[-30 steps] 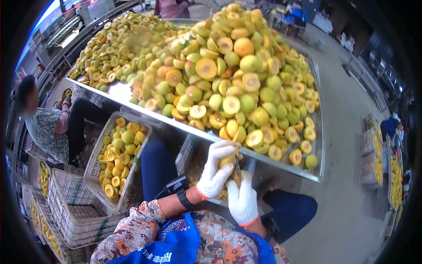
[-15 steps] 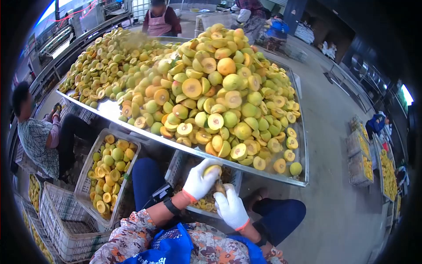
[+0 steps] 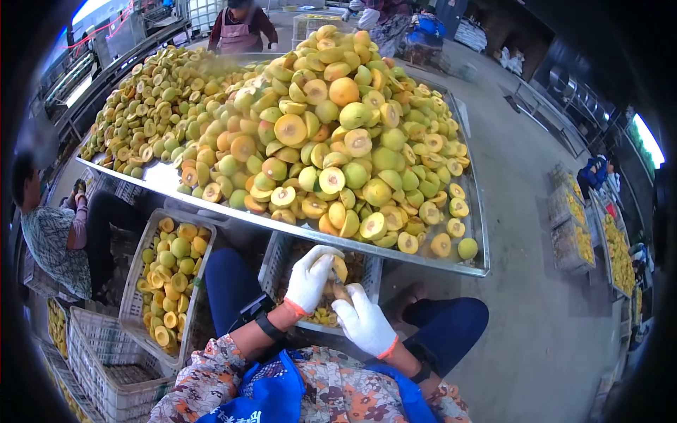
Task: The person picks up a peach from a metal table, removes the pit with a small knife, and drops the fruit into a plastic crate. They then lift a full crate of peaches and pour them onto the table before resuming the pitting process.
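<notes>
My left hand (image 3: 311, 280), in a white glove, is wrapped round a halved yellow fruit (image 3: 340, 268) above the crate between my knees. My right hand (image 3: 367, 324), also gloved, grips the handle of a small tool (image 3: 342, 290), whose tip meets the fruit; the tip itself is too small to make out. Beneath both hands is a grey crate (image 3: 270, 266) with yellow pieces inside. Just beyond them stands a metal-edged table (image 3: 310, 235) heaped with green and yellow halved fruit (image 3: 356, 143).
At the left, a crate (image 3: 131, 296) holds fruit halves beside stacked white crates (image 3: 106, 352). One person (image 3: 53, 233) sits at the left, another (image 3: 240, 29) is behind the table. More fruit crates (image 3: 572, 243) stand at the right.
The view has shifted slightly, so the table and heap sit a little higher and further left. The fruit in my left hand is turned differently, its cut side now more visible.
</notes>
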Available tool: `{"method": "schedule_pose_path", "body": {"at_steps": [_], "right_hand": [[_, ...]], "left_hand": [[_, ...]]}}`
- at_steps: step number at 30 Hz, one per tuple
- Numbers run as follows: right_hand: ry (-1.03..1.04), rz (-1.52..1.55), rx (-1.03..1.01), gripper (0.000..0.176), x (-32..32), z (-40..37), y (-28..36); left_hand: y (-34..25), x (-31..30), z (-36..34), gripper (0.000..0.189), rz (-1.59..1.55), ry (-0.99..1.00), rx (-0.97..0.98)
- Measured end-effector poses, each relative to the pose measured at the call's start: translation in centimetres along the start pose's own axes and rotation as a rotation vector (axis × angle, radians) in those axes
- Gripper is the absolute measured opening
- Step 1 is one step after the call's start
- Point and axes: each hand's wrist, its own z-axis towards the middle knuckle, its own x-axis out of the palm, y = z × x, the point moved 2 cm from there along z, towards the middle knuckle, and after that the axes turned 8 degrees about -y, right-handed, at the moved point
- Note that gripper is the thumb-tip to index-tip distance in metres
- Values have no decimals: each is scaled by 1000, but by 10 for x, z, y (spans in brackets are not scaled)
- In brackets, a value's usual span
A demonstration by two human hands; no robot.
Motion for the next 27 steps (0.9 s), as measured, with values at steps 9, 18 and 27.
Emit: {"method": "schedule_pose_path", "body": {"at_steps": [9, 18, 27], "right_hand": [[174, 873, 566, 24, 5, -7, 5], [241, 1162, 664, 10, 9, -5, 8], [463, 1506, 754, 20, 11, -7, 11]], "left_hand": [[19, 3, -1, 20, 8, -34, 41], [43, 5, 15, 26, -316, 142, 38], [28, -16, 37, 39, -249, 648, 188]]}}
